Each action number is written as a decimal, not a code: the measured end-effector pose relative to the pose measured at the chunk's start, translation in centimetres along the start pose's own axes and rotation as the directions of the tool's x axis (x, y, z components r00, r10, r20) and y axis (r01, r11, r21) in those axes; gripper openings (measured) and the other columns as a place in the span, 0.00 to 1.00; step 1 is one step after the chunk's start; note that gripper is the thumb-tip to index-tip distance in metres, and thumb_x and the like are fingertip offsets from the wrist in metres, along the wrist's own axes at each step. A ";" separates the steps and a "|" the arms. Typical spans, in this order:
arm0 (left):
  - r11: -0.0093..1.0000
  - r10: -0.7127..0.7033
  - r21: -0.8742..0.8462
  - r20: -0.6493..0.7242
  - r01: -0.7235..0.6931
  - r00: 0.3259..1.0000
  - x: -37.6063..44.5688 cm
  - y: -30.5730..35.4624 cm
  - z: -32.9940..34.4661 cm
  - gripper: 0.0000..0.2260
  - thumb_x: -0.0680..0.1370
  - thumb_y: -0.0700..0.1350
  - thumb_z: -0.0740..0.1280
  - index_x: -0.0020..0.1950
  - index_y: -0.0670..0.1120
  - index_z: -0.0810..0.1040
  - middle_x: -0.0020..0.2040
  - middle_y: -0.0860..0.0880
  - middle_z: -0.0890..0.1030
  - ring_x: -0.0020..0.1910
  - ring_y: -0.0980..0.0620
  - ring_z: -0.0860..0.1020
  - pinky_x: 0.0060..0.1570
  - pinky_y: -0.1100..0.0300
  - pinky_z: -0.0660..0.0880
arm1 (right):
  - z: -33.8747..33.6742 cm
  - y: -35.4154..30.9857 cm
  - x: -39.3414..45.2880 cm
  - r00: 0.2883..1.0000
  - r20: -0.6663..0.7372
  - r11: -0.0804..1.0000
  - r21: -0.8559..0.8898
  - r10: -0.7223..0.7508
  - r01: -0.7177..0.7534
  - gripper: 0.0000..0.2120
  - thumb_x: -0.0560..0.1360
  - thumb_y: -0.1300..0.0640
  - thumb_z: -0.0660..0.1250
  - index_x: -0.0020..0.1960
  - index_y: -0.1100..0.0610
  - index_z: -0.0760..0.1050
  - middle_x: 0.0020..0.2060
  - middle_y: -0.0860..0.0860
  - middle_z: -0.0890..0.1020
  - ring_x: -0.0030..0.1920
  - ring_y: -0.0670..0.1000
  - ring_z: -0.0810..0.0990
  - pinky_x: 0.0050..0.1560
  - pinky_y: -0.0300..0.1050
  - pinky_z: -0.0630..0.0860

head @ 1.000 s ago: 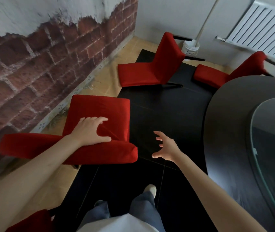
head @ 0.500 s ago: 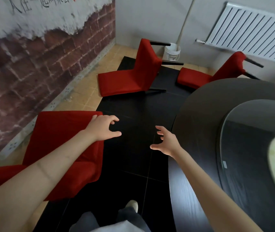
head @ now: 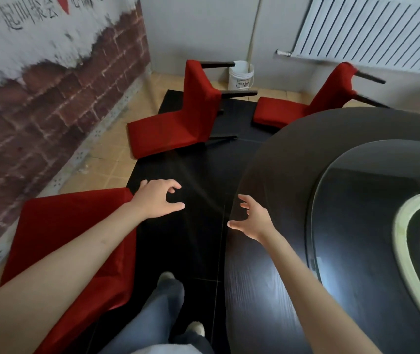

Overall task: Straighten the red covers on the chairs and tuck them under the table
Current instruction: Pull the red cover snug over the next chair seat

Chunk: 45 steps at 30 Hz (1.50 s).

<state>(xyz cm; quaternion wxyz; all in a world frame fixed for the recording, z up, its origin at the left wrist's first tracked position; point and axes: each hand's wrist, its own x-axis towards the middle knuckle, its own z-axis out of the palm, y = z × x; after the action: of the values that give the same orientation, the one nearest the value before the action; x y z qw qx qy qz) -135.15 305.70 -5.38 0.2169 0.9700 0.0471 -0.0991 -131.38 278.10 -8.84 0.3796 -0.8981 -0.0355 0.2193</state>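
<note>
At lower left of the frame I see the nearest chair cover (head: pixel 70 241), plain deep red. Two more covered chairs, one at upper centre (head: pixel 178 123) and one at upper right (head: pixel 306 108), show the same unpatterned red, with dark brown legs. The worktop (head: pixel 280 175) at right is near-black with a fine wood grain; its glass disc (head: pixel 357 200) reads grey, with a pale green ring (head: pixel 408 226) at the far right edge. The floor mat (head: pixel 191 169) is black, the floor tiles (head: pixel 106 154) tan. The wall (head: pixel 37 98) at upper left is red-brown brick under patchy white paint. The radiator (head: pixel 372 29) is white and ribbed, the bucket (head: pixel 240 76) white, the trousers (head: pixel 157 315) blue-grey.
</note>
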 end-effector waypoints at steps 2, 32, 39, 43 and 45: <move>1.000 0.005 0.000 0.001 -0.005 1.000 1.5 0.3 0.0 0.25 0.72 0.59 0.71 0.66 0.53 0.73 0.58 0.54 0.79 0.60 0.53 0.76 0.69 0.44 0.62 | -0.5 0.1 1.1 1.000 -0.002 1.000 0.006 0.012 -0.012 0.41 0.68 0.55 0.78 0.75 0.48 0.62 0.68 0.51 0.73 0.66 0.53 0.73 0.50 0.37 0.69; 0.989 -0.067 -0.134 -0.003 0.066 0.998 34.1 -16.8 -12.5 0.29 0.72 0.60 0.70 0.70 0.53 0.68 0.59 0.54 0.78 0.60 0.51 0.76 0.67 0.43 0.65 | -0.1 -20.0 36.1 0.995 0.068 0.995 -0.072 0.076 -0.071 0.41 0.68 0.55 0.77 0.76 0.49 0.60 0.70 0.52 0.71 0.65 0.55 0.74 0.53 0.40 0.69; 0.979 -0.122 -0.162 -0.002 0.120 0.993 42.3 -17.9 -13.4 0.30 0.72 0.60 0.71 0.70 0.53 0.69 0.61 0.52 0.78 0.61 0.51 0.75 0.66 0.43 0.66 | -1.5 -22.2 46.3 0.990 0.134 0.992 -0.122 0.037 -0.021 0.41 0.68 0.54 0.77 0.75 0.49 0.61 0.69 0.53 0.72 0.62 0.53 0.75 0.50 0.38 0.69; 0.968 -0.200 -0.161 -0.023 0.194 0.979 47.5 -18.1 -14.0 0.30 0.71 0.59 0.72 0.70 0.53 0.69 0.61 0.52 0.78 0.61 0.52 0.75 0.66 0.45 0.67 | -3.1 -23.7 53.7 0.983 0.184 0.992 -0.123 0.002 0.021 0.41 0.68 0.55 0.78 0.76 0.49 0.61 0.69 0.53 0.72 0.65 0.54 0.74 0.54 0.41 0.70; 0.956 -0.246 -0.166 -0.010 0.241 0.969 50.2 -18.1 -14.5 0.30 0.72 0.59 0.72 0.71 0.52 0.69 0.62 0.51 0.78 0.62 0.52 0.75 0.67 0.45 0.67 | -3.8 -24.5 57.2 0.977 0.215 0.991 -0.131 -0.008 0.037 0.41 0.68 0.54 0.78 0.76 0.49 0.61 0.69 0.53 0.72 0.64 0.54 0.74 0.52 0.41 0.70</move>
<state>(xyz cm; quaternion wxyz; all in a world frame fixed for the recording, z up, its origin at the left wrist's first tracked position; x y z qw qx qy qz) -86.12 330.70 -10.65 0.2811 0.9371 0.1776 -0.1060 -75.67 306.09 -10.44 0.3148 -0.8923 -0.1012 0.3073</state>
